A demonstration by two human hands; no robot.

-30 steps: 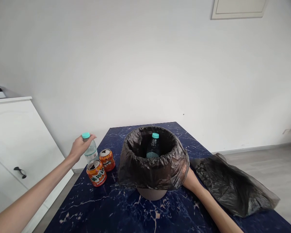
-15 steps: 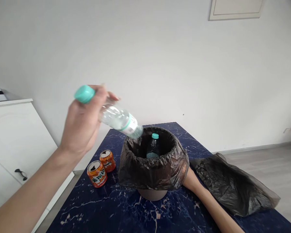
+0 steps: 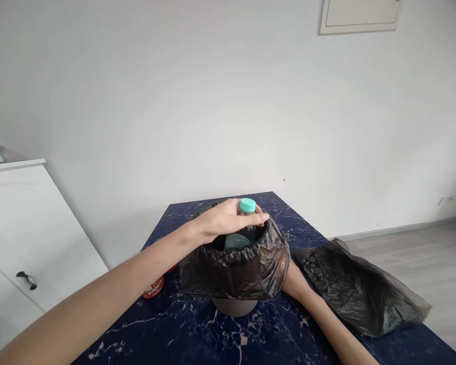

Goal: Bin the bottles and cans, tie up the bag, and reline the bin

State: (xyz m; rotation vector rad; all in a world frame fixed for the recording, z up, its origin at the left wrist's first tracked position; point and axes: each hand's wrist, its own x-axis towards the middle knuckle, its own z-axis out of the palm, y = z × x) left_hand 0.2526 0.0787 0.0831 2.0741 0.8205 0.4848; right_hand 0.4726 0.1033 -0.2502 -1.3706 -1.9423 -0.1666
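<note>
My left hand (image 3: 231, 219) is closed around the neck of a clear plastic bottle (image 3: 247, 205) with a turquoise cap. It reaches over the rim of a trash bin (image 3: 234, 307) lined with a black plastic bag (image 3: 231, 274). The bottle stands nearly upright, its lower part inside the bin. Greenish clear plastic (image 3: 237, 241) shows below my hand; I cannot tell which bottle it belongs to. My right hand (image 3: 289, 276) holds the bin's right side, its fingers mostly covered by the overhanging bag. Left of the bin, an orange drink can (image 3: 154, 288) is largely hidden by my left forearm.
Another black plastic bag (image 3: 361, 289) lies crumpled at the right of the dark blue marbled table (image 3: 175, 339). A white cabinet (image 3: 34, 218) with a black handle stands at the left. Behind the table rises a plain white wall (image 3: 175, 101).
My left hand has carried the bottle right and down into the bin, turning it from tilted to nearly upright. My left forearm now covers most of the cans. My right hand stays at the bin.
</note>
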